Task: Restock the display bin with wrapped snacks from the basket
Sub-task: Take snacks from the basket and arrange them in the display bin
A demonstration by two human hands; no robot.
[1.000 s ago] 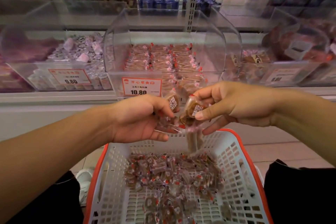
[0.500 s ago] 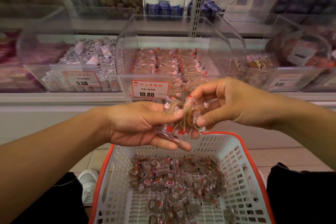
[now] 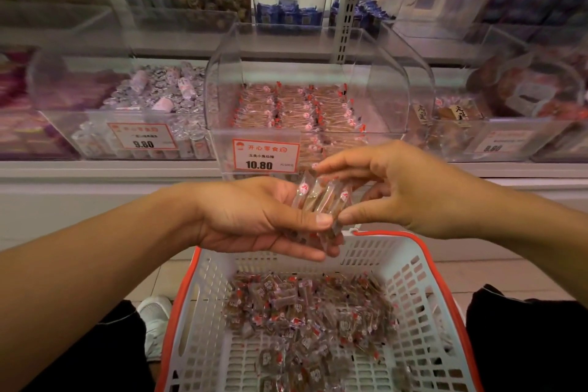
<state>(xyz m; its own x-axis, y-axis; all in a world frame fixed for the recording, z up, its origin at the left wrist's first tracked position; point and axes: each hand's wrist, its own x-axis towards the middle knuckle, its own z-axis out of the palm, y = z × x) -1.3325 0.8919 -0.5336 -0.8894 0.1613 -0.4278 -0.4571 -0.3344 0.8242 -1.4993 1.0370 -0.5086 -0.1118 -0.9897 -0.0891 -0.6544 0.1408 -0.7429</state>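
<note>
Restocking step: a person is squaring a small stack of wrapped snacks [image 3: 321, 200] before loading it, as I judge.
Basket [image 3: 413, 280]: nearest and lowest, it is holding many loose snacks [image 3: 305, 305].
Left hand [image 3: 254, 216]: is cradling the stack above the basket, thumb pressing on top.
Right hand [image 3: 391, 188]: is pinching the stack's far end.
Next move: is calling for a lift forward over the front wall.
Display bin [image 3: 375, 149]: clear, just behind the hands, is showing neat rows.
Obstacle: the curved hood [image 3: 318, 51] is narrowing the opening, and neighbouring bins [image 3: 95, 140] are crowding both sides.
</note>
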